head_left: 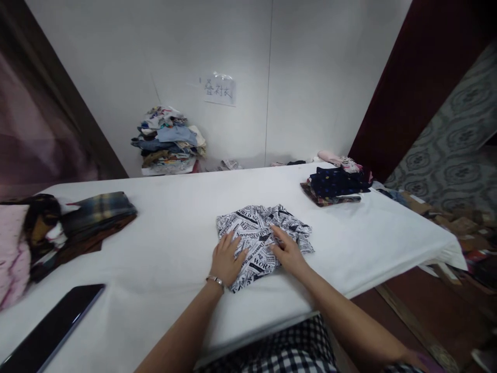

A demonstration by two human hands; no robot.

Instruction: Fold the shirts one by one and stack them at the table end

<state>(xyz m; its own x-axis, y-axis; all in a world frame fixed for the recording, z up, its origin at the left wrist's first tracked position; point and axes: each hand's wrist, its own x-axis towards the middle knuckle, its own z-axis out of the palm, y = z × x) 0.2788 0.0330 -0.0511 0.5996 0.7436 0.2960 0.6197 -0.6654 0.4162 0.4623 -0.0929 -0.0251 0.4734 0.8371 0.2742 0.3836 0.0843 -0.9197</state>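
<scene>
A black-and-white newspaper-print garment (256,241) lies bunched on the white-covered table (174,223) in front of me. My left hand (227,259) rests on its near left part, fingers apart, with a bracelet at the wrist. On the garment's right part lies my right hand (287,251), its thumb and fingers spread over the cloth. Neither hand grasps the fabric. Several folds show at the garment's right side.
A dark phone (54,326) lies at the near left. Folded clothes (99,212) sit at the left edge, and a dark folded stack (337,184) at the back right. Behind the table rises a clothes pile (171,140), beside a paper sign (220,90) on the wall.
</scene>
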